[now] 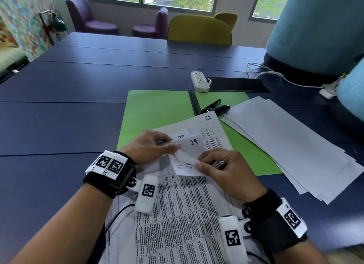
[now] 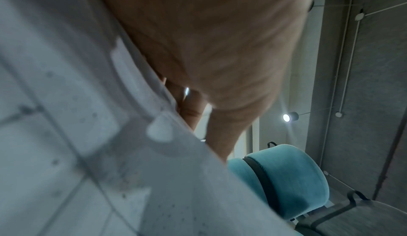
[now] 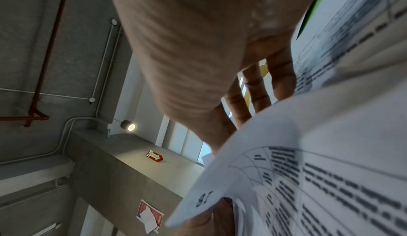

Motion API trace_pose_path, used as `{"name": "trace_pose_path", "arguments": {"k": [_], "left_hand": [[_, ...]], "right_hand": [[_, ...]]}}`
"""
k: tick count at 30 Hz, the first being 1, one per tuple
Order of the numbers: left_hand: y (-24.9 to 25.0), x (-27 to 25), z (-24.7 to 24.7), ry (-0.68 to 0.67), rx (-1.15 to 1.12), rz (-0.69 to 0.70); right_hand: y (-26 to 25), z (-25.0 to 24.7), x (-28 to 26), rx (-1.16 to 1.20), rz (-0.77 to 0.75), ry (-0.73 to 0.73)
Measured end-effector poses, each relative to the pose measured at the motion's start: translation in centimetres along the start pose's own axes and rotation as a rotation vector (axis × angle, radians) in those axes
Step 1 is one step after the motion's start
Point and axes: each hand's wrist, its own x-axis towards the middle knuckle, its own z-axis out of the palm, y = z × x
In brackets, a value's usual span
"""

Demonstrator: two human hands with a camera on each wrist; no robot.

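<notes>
Tight work here, left hand (image 1: 149, 147) and right hand (image 1: 222, 169) both in a pinching grip on the fanned corners (image 1: 194, 145) of the printed stack (image 1: 177, 214) lying on the green folder (image 1: 155, 110), and an uneven tug could tear one or skip a sheet.

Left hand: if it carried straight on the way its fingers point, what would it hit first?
The page corner marked 19, which its fingertips already hold. The left hand points across toward the right hand, which pinches the lifted sheets just beyond, though depth is hard to judge.
</notes>
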Motion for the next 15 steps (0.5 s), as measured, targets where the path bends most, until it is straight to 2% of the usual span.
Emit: {"name": "trace_pose_path", "arguments": {"k": [5, 15], "left_hand": [[-0.15, 0.19, -0.11, -0.016, -0.016, -0.012], [0.05, 0.11, -0.14, -0.022, 0.001, 0.049]], "right_hand": [[-0.35, -0.02, 0.06, 0.069, 0.035, 0.133], [0.05, -0.06, 0.01, -0.022, -0.013, 0.098]]}}
